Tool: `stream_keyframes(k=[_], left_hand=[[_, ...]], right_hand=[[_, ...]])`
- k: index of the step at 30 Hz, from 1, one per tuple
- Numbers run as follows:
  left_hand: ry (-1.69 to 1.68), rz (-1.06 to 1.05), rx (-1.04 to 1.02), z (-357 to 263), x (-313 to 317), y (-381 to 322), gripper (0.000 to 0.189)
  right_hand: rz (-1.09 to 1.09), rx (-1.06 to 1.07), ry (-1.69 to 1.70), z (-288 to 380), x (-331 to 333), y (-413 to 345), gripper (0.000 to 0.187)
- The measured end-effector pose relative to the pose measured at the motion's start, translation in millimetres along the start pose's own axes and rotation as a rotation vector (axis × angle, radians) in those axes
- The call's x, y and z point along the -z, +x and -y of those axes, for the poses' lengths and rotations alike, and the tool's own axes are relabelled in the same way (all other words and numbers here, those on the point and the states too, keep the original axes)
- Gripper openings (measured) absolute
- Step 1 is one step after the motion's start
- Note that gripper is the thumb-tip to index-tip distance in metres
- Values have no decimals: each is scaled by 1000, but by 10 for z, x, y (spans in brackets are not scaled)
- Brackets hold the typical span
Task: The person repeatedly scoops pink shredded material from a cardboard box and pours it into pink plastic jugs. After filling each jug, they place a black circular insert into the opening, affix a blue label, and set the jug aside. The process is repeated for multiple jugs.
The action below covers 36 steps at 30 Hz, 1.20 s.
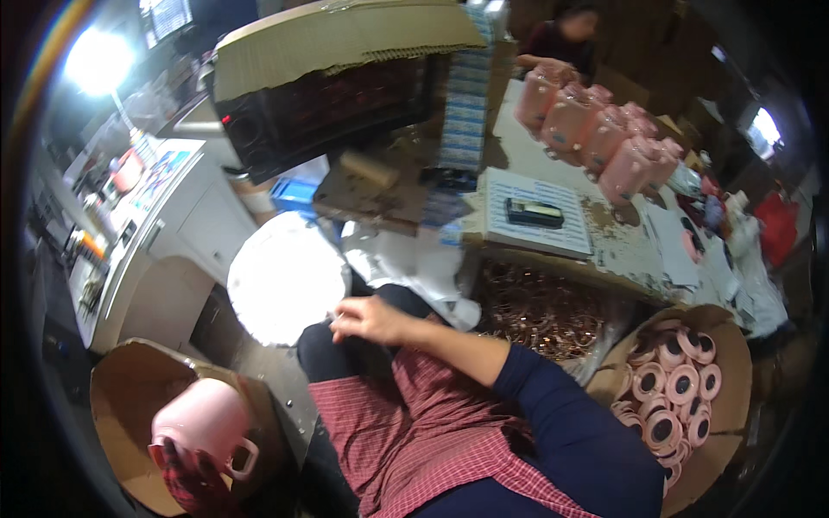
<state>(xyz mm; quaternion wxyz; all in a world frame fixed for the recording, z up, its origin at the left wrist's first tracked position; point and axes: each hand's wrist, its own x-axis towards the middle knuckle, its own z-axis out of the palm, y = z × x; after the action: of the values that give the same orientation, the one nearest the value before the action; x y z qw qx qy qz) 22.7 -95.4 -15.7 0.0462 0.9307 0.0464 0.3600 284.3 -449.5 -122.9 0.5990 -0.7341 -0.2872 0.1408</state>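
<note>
My left hand (194, 476), in a red and black glove, grips a pink plastic jug (202, 421) with a handle at its neck end, over an open cardboard box (123, 388) at the lower left. My bare right hand (366, 320) is above my knee, beside a bright white round surface (288, 278); its fingers are curled, and whether something small is between them cannot be told. Several similar pink jugs (628, 169) stand grouped on the table at the upper right. Pink ring-shaped parts with dark centres (681, 385) fill a cardboard box (728, 362) at the right.
A white table (511, 139) bears a stack of printed sheets (502, 223) with a black device (534, 213) on top. Copper-coloured rings (537, 311) lie below its edge. A white desk (175, 246) is at left, a cardboard-topped dark machine (337, 110) ahead. Another person (560, 39) sits behind the jugs.
</note>
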Motion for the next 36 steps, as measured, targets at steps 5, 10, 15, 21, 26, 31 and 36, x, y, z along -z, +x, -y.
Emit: stream_keyframes(k=[5,10,15,21,26,31,36], left_hand=[[-115,203,-649,-1249,-461,71,35],[-576,89,-206,-1962,-598,210,80],[-588,315,-230,-2190,-700,227,84],[-556,276,-292,-2321,-752,131,73],[-565,324,-332,-2296,-764,104,84],[-537,304,-349,-2307,-797,101,82],[-553,223,-318,-2337,-816,88,82]], right_hand=[[-17,222,164,1071,35,-531,34],[40,559,25,1714,153,-1006,22],[207,418,-539,1577,22,-1126,25],[116,464,-677,1300,-76,-1330,8],[12,440,-713,1307,-137,-1370,12],[57,407,-733,1374,-115,-1326,8],[175,365,-705,1366,-11,-1294,10]])
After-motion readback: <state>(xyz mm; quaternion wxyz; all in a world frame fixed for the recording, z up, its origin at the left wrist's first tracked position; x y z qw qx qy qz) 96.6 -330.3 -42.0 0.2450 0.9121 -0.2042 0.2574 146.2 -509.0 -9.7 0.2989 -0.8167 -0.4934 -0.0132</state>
